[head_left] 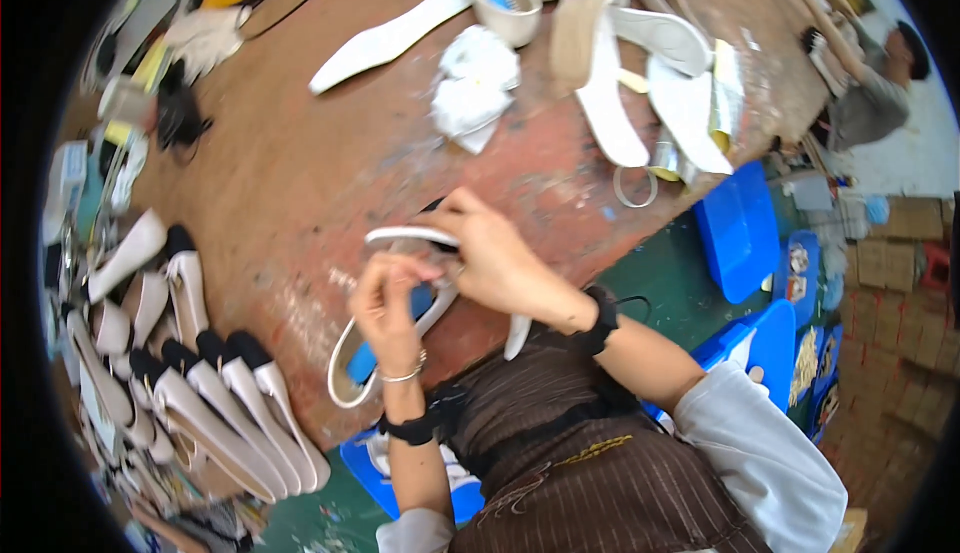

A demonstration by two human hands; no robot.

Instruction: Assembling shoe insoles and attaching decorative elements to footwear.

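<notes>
A flat shoe (336, 378) with a pale rim and blue patches inside lies at the near edge of the table, partly covered by my hands. My left hand (388, 303) is over the shoe, its fingers curled and the tips pinched together; what lies between them is too small to make out. My right hand (492, 261) is closed around a thin white insole (400, 235). One end of it sticks out past the fingers above the shoe, and a white tip (517, 337) shows below the wrist. Something dark shows just behind the right fingers.
Loose white insoles (612, 118), a crumpled white wad (475, 88) and a tape roll (665, 158) lie on the table (290, 153). Rows of black-toed flats (230, 413) stand at left. Blue bins (738, 233) stand right of the table. A person (875, 93) sits at far right.
</notes>
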